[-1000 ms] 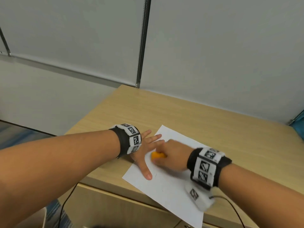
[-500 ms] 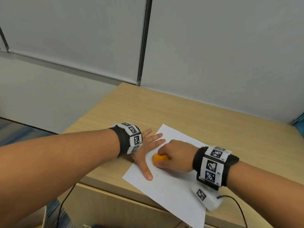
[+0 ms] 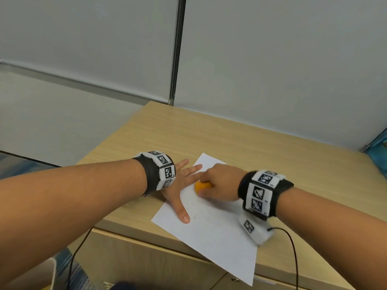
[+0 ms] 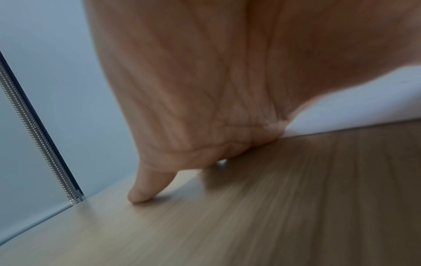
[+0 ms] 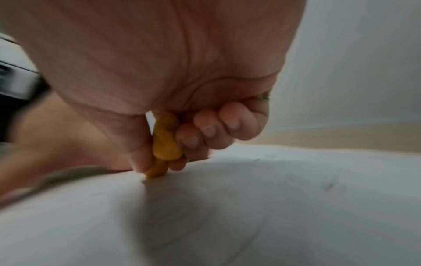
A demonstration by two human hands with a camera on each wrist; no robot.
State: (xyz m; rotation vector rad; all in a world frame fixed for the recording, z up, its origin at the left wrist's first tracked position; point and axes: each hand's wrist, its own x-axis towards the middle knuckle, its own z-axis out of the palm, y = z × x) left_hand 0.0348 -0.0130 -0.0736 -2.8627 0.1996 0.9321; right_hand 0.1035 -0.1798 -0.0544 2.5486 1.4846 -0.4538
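Observation:
A white sheet of paper (image 3: 213, 233) lies on the wooden desk (image 3: 251, 147), its near corner hanging over the front edge. My left hand (image 3: 182, 185) lies flat with spread fingers on the sheet's left edge, thumb (image 3: 182, 214) stretched toward me. My right hand (image 3: 219, 183) grips a small orange eraser (image 3: 202, 186) and presses its tip onto the paper just right of the left fingers. In the right wrist view the orange eraser (image 5: 165, 144) sits between thumb and curled fingers, touching the paper (image 5: 250, 207). Faint pencil marks show on the sheet.
A grey partition wall with a metal strip (image 3: 176, 51) stands behind the desk. A blue object (image 3: 379, 153) sits at the desk's far right edge. A black cable (image 3: 293, 252) runs from my right wrist over the front edge.
My right hand with the eraser slid back and forth across the paper, right and then left again. The left hand stayed flat on the sheet.

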